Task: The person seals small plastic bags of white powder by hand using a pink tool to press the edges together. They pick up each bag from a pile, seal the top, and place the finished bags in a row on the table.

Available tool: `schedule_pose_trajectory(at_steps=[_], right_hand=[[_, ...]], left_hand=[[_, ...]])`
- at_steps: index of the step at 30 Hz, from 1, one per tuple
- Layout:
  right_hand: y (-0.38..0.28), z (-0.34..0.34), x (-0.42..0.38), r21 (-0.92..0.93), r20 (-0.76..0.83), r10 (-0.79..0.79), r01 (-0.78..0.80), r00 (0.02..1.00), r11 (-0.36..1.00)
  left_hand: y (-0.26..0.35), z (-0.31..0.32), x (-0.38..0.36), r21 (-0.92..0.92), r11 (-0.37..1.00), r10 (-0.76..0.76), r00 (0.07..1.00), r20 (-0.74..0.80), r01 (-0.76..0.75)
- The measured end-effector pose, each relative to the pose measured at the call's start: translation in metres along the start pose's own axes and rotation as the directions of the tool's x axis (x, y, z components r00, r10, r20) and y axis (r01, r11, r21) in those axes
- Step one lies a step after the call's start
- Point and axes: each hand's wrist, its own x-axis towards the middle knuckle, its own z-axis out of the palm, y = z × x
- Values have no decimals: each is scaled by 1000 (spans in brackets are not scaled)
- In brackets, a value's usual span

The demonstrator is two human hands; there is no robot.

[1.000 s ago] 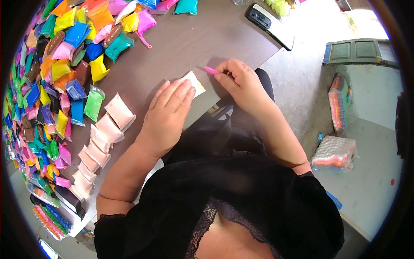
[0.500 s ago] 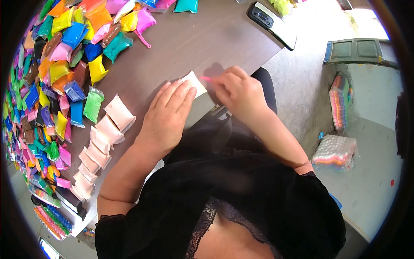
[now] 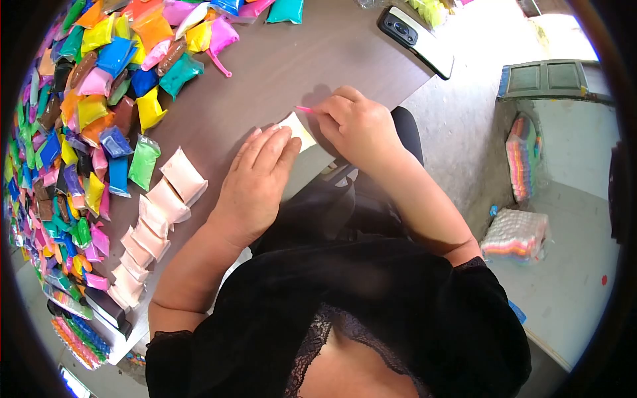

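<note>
My left hand (image 3: 257,176) lies flat, fingers stretched out, over a small pale card-like piece (image 3: 298,131) near the table's edge. Most of that piece is hidden beneath the fingers; a white corner with a yellowish patch shows past the fingertips. Just to its right, my right hand (image 3: 358,126) is closed in a pinch around a thin pink stick (image 3: 304,109). The stick's tip points left, close above the pale piece's upper corner. A row of pale peach clay packets (image 3: 168,199) lies left of my left hand.
Many colourful clay packets (image 3: 114,54) cover the left of the brown table (image 3: 279,69). A phone (image 3: 417,41) lies at the table's far right corner. Bagged pastel items (image 3: 514,232) rest to the right, beyond the table. A black box (image 3: 106,308) sits at lower left.
My right hand has moved slightly up and to the left, carrying the pink stick's tip left with it. My left hand stays almost in place on the pale piece.
</note>
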Motion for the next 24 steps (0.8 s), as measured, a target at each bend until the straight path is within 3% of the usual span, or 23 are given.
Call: schedule_pose_trajectory(at_steps=[2, 5, 7, 8, 10, 14, 17, 19, 21, 23, 24], right_hand=[[-2, 1, 3, 12, -15, -4, 5, 1000, 1000], [-7, 2, 2, 22, 82, -63, 62, 995, 998], [-2, -1, 12, -193, 156, 21, 10, 988, 981], [-5, -4, 14, -193, 154, 19, 11, 988, 981], [-11, -9, 15, -81, 191, 1, 14, 982, 997], [-3, -2, 14, -72, 223, -40, 58, 974, 996], [-1, -2, 18, -93, 109, 13, -3, 994, 996], [-8, 1, 10, 95, 119, -47, 36, 992, 995], [0, 4, 12, 95, 156, -21, 6, 988, 995], [10, 5, 18, -54, 71, 120, -116, 990, 992], [8, -2, 21, 0, 110, 195, -196, 975, 981]], left_hand=[[1, 1, 0, -10, 1000, -11, 1000, -15, 11], [0, 0, 2, -24, 1000, -14, 1000, 1, 14], [0, 0, 1, -18, 1000, -12, 1000, -3, 12], [0, -1, 1, -10, 1000, -4, 1000, -2, 4], [-2, -2, 3, -27, 1000, 1, 1000, -5, -1], [-1, -1, 2, -13, 1000, -3, 1000, 4, 3], [-1, -2, 1, -11, 1000, 5, 1000, 15, -5], [-1, -3, 3, -51, 999, -11, 1000, 11, 11], [-1, -2, 4, -94, 995, -23, 1000, 3, 24], [-4, -1, 2, -136, 990, -28, 1000, -5, 27], [-4, 0, 2, -131, 991, -24, 1000, -8, 23]])
